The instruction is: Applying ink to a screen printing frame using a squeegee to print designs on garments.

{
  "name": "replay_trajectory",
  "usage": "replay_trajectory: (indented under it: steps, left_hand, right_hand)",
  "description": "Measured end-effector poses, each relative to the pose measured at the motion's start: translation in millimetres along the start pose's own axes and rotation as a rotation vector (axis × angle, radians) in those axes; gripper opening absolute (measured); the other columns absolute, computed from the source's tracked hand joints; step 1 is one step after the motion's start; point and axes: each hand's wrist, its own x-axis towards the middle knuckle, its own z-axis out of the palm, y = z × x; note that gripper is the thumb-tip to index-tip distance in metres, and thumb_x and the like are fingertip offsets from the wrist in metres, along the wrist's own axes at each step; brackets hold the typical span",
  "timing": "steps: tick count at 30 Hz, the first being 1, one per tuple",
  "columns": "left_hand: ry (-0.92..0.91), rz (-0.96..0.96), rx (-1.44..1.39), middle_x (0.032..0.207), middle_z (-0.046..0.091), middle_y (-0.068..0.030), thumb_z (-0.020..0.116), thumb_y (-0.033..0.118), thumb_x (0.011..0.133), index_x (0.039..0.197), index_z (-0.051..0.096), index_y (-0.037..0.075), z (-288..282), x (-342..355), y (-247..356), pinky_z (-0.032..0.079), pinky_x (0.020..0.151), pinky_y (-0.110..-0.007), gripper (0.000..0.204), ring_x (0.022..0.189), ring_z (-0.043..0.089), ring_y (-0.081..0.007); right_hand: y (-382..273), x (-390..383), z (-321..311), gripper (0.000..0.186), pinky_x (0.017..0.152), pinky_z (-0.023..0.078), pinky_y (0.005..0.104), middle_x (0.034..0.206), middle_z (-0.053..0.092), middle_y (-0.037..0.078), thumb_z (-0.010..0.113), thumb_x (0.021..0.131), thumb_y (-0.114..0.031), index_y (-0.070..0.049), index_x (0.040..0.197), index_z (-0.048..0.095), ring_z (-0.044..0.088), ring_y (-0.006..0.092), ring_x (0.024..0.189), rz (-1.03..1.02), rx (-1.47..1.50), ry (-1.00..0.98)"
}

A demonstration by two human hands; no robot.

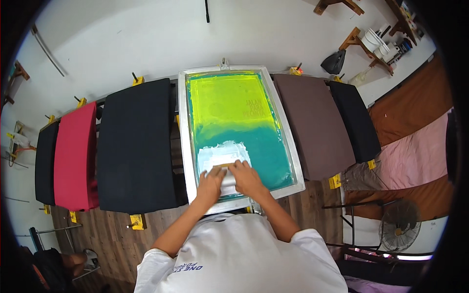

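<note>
A silver-framed printing screen (286, 141) lies on the press in front of me, its mesh yellow-green at the top and teal lower down. White ink (212, 152) covers a patch at the screen's lower left. Both hands grip a squeegee (223, 167) with a tan top edge, within that patch near the screen's near end. My left hand (211, 180) is closed on its left part, and my right hand (244, 176) is closed on its right part, fingers over the top.
Shirt-covered platens flank the screen: black (134, 146), red (73, 156) and mauve (312, 122), among others. A shelf (366, 49) with containers hangs at upper right, above draped fabrics (405, 156). A fan (398, 224) stands at lower right. Another person's leg (73, 263) shows at lower left.
</note>
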Motion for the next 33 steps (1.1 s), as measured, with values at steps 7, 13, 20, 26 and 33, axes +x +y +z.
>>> replay_trajectory:
  steps: [7, 13, 20, 26, 33]
  left_hand:
    - [-0.300, -0.031, -0.068, 0.127, 0.061, -0.0169, 0.063, -0.004, 0.068, 0.132, 0.054, 0.001, -24.3, -52.6, 32.1, 0.036, 0.106, -0.052, 0.065, 0.122, 0.055, -0.0322]
    - [-0.002, -0.104, -0.068, 0.108, 0.070, -0.0148, 0.059, -0.008, 0.070, 0.112, 0.067, 0.005, -37.3, 16.0, -4.4, 0.037, 0.103, -0.056, 0.044, 0.104, 0.065, -0.0314]
    - [0.033, -0.049, -0.127, 0.109, 0.068, -0.0172, 0.061, -0.010, 0.066, 0.111, 0.066, 0.001, -30.1, 11.8, -22.4, 0.047, 0.087, -0.046, 0.047, 0.100, 0.065, -0.0341]
    - [-0.062, -0.072, -0.036, 0.124, 0.061, -0.0200, 0.064, -0.007, 0.064, 0.124, 0.059, -0.001, -21.1, -59.1, 17.4, 0.043, 0.097, -0.046, 0.061, 0.109, 0.061, -0.0357]
    - [-0.115, -0.043, -0.092, 0.114, 0.066, -0.0193, 0.063, -0.002, 0.070, 0.121, 0.061, 0.001, -31.8, -20.8, 20.5, 0.042, 0.098, -0.049, 0.051, 0.108, 0.062, -0.0326]
  right_hand:
    - [-22.3, -55.1, -1.1, 0.046, 0.081, 0.048, 0.0476, 0.113, 0.054, 0.013, 0.064, 0.069, 0.003, -0.007, 0.114, 0.059, 0.053, 0.0344, 0.106, -0.019, 0.077, -0.143]
    - [-6.5, 29.6, -15.8, 0.034, 0.076, 0.051, 0.0508, 0.102, 0.062, 0.013, 0.067, 0.072, -0.002, -0.009, 0.105, 0.063, 0.060, 0.0360, 0.097, -0.056, 0.053, -0.002]
    - [-9.2, 38.3, -2.4, 0.040, 0.078, 0.050, 0.0486, 0.103, 0.061, 0.014, 0.068, 0.066, 0.000, -0.006, 0.104, 0.061, 0.057, 0.0355, 0.100, -0.038, 0.066, -0.003]
    - [-30.7, -34.1, 11.9, 0.042, 0.082, 0.045, 0.0456, 0.106, 0.060, 0.012, 0.062, 0.068, 0.003, -0.006, 0.109, 0.061, 0.055, 0.0330, 0.102, -0.082, 0.109, -0.016]
    - [-14.7, -17.1, -20.0, 0.039, 0.081, 0.047, 0.0471, 0.103, 0.063, 0.009, 0.063, 0.070, 0.003, -0.010, 0.107, 0.066, 0.060, 0.0317, 0.100, -0.010, 0.041, -0.082]
